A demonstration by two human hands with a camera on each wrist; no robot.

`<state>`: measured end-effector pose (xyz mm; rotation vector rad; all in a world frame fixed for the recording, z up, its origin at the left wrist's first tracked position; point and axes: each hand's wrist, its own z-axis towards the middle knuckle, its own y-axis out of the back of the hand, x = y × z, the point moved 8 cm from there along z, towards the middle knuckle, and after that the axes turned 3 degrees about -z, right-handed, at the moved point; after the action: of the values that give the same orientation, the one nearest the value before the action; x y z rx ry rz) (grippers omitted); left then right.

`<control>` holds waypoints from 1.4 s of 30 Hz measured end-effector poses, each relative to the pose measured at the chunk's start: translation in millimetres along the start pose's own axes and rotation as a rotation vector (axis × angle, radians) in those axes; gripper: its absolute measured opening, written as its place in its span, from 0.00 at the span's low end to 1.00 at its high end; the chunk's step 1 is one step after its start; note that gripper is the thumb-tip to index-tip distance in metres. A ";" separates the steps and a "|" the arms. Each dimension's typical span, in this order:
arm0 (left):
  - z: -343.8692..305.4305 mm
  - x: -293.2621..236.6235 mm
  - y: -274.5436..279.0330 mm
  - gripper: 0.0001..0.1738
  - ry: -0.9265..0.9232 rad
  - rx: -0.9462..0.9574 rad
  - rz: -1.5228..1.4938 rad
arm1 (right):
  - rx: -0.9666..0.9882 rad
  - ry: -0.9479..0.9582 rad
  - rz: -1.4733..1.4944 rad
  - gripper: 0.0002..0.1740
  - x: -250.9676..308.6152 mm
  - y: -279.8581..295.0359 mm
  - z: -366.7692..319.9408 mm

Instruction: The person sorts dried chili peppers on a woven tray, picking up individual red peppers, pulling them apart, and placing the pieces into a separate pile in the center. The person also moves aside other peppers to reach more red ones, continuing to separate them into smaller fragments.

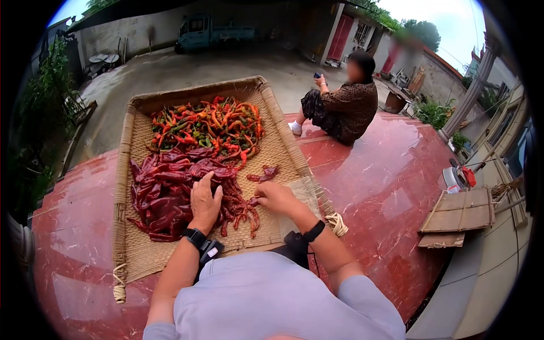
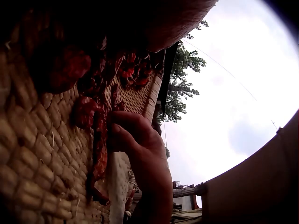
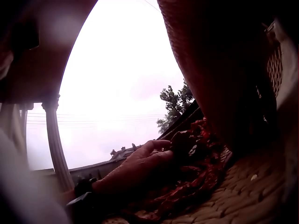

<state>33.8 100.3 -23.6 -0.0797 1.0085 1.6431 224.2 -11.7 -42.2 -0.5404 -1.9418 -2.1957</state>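
Observation:
Dark red dried chili peppers (image 1: 164, 190) lie heaped in the near left part of a woven tray (image 1: 272, 136). My left hand (image 1: 205, 203) rests over the right side of this heap, thumb and index finger spread apart. Just right of it, my right hand (image 1: 279, 199) pinches a dried chili (image 1: 253, 202) between thumb and curled fingers. The left wrist view shows that right hand (image 2: 145, 149) close up beside a long wrinkled chili (image 2: 99, 154). A few chilies (image 1: 263, 174) lie apart, beyond the right hand.
Brighter red, orange and green chilies (image 1: 209, 124) fill the tray's far part. A pale sheet (image 1: 303, 195) lies along its right edge. The tray sits on a red polished floor (image 1: 385, 187). A seated person (image 1: 345, 105) is beyond it to the right; boards (image 1: 459, 212) lie far right.

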 end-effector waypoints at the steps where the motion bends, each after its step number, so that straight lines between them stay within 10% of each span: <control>1: -0.3 -0.8 0.8 0.27 -0.004 -0.004 0.005 | -0.007 0.000 -0.029 0.12 1.2 -1.2 0.2; 14: -2.6 -0.9 7.9 0.28 0.042 -0.080 -0.058 | -0.256 -0.183 -0.051 0.16 -5.8 49.4 -14.5; 24: -1.2 2.4 8.5 0.29 0.127 -0.049 -0.115 | -0.398 0.295 0.112 0.27 96.7 23.7 52.6; 42: -1.4 17.1 0.5 0.19 0.150 -0.055 -0.158 | -0.534 0.059 0.495 0.13 65.2 40.6 42.7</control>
<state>26.7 112.6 -33.4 -0.3153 1.0428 1.5367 185.3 32.0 23.4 -0.8991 -1.0179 -2.3205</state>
